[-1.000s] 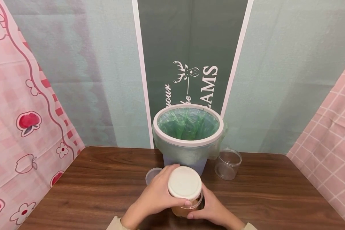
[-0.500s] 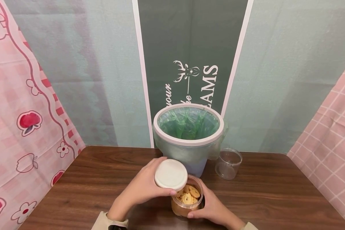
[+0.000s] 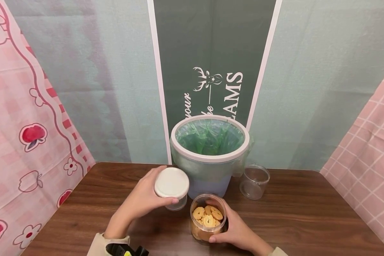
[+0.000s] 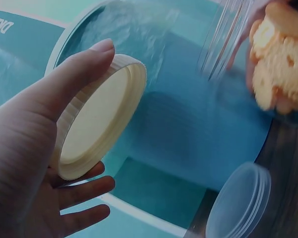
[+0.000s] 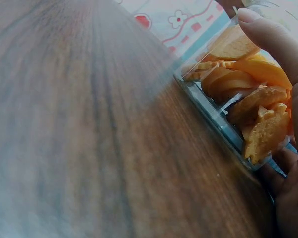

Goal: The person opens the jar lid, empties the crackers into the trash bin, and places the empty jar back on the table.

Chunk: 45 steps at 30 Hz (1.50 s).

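My left hand (image 3: 142, 197) holds a cream-white ribbed screw lid (image 3: 172, 182) by its edge, left of the bin. In the left wrist view the thumb lies over the lid's rim and its hollow underside (image 4: 97, 116) shows. A small translucent round lid (image 4: 238, 203) lies on the table, partly under the white lid in the head view. My right hand (image 3: 238, 227) grips a clear jar (image 3: 200, 232) around its right side. The jar stands uncovered and upright on the table, with several ring-shaped biscuits (image 3: 208, 217) inside.
A bin (image 3: 208, 179) with a white rim and green liner bag (image 3: 208, 138) stands just behind the jar. To its right is another clear jar (image 3: 254, 182), with nothing visible inside. The brown wooden table (image 3: 307, 209) ends at cloth hangings behind and at both sides.
My left hand has lifted the white lid off the biscuit jar and carried it left. The biscuits now show. My right hand and the jar have stayed in place.
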Available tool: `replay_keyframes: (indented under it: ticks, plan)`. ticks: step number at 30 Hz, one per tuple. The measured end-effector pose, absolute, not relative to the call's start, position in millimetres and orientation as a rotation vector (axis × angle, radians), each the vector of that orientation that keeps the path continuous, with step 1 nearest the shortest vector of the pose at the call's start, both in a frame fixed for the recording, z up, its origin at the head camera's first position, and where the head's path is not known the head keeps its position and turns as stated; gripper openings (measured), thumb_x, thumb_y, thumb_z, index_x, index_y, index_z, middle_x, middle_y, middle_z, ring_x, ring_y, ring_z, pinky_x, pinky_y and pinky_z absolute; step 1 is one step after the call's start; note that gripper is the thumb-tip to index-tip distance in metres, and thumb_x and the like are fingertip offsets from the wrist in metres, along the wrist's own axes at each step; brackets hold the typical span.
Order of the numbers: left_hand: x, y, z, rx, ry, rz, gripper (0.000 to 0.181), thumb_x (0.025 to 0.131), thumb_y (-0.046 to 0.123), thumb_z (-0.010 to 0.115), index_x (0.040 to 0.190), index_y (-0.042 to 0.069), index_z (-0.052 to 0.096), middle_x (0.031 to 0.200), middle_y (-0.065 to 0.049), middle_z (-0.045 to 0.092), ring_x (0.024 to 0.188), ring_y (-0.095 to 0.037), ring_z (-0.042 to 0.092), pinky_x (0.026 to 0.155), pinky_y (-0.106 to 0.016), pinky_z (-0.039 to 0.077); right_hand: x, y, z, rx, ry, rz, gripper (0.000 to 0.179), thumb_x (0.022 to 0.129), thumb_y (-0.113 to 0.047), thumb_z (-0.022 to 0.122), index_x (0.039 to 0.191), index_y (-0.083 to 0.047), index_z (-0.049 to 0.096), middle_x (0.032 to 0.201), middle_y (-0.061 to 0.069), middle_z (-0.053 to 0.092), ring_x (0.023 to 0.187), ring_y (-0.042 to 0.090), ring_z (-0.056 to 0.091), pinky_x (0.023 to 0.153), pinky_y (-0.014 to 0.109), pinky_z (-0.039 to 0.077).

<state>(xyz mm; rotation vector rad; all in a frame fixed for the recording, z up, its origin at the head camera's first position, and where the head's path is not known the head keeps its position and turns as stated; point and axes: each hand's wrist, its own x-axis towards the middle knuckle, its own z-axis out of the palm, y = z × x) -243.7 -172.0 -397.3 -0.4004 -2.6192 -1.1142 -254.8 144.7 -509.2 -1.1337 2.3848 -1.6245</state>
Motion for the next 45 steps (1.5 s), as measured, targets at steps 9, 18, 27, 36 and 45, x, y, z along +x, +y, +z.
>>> replay_keyframes:
  ticks: [9, 18, 27, 36, 45]
  plan:
    - [-251.4, -192.9, -403.5, -0.284, -2.663, -1.010, 0.104, 0.064, 0.059, 0.089, 0.145, 0.008, 0.049, 0.138, -0.012, 0.059, 0.117, -0.027, 0.062, 0.092, -0.047, 0.054, -253.8, 144.4, -508.2, -0.995, 2.380, -1.623, 0.104, 0.069, -0.025, 0.093, 0.154, -0.028, 0.034, 0.148, 0.000, 0.055, 0.136, 0.008, 0.051, 0.112, 0.012, 0.032]
    - [-257.1, -205.2, -414.1, -0.197, -2.695, -0.936, 0.107, 0.065, 0.061, 0.088, 0.147, 0.006, 0.047, 0.140, -0.015, 0.057, 0.118, -0.031, 0.062, 0.093, -0.051, 0.055, -254.4, 144.6, -507.5, -1.056, 2.384, -1.607, 0.103, 0.071, -0.024, 0.092, 0.155, -0.029, 0.032, 0.148, 0.001, 0.054, 0.135, 0.008, 0.051, 0.111, 0.013, 0.034]
    - [-263.7, -216.8, -426.8, -0.121, -2.742, -0.875, 0.107, 0.068, 0.061, 0.086, 0.148, 0.004, 0.043, 0.139, -0.019, 0.055, 0.114, -0.034, 0.063, 0.091, -0.053, 0.055, -254.4, 144.8, -507.7, -1.039, 2.377, -1.609, 0.103, 0.071, -0.024, 0.092, 0.155, -0.029, 0.032, 0.148, 0.002, 0.055, 0.135, 0.007, 0.051, 0.111, 0.013, 0.034]
    - [-267.2, -227.8, -442.2, -0.037, -2.799, -0.872, 0.113, 0.070, 0.064, 0.083, 0.151, -0.002, 0.038, 0.143, -0.023, 0.052, 0.118, -0.038, 0.061, 0.094, -0.056, 0.053, -253.6, 144.0, -508.1, -0.952, 2.374, -1.610, 0.104, 0.069, -0.025, 0.093, 0.154, -0.030, 0.033, 0.149, 0.001, 0.054, 0.136, 0.009, 0.051, 0.112, 0.015, 0.034]
    - [-271.4, -232.8, -454.6, 0.018, -2.841, -0.876, 0.114, 0.071, 0.064, 0.082, 0.150, -0.004, 0.037, 0.142, -0.026, 0.052, 0.118, -0.039, 0.061, 0.093, -0.056, 0.053, -253.8, 144.4, -507.9, -0.972, 2.379, -1.606, 0.105, 0.069, -0.025, 0.093, 0.155, -0.030, 0.032, 0.149, 0.001, 0.054, 0.136, 0.009, 0.051, 0.112, 0.015, 0.034]
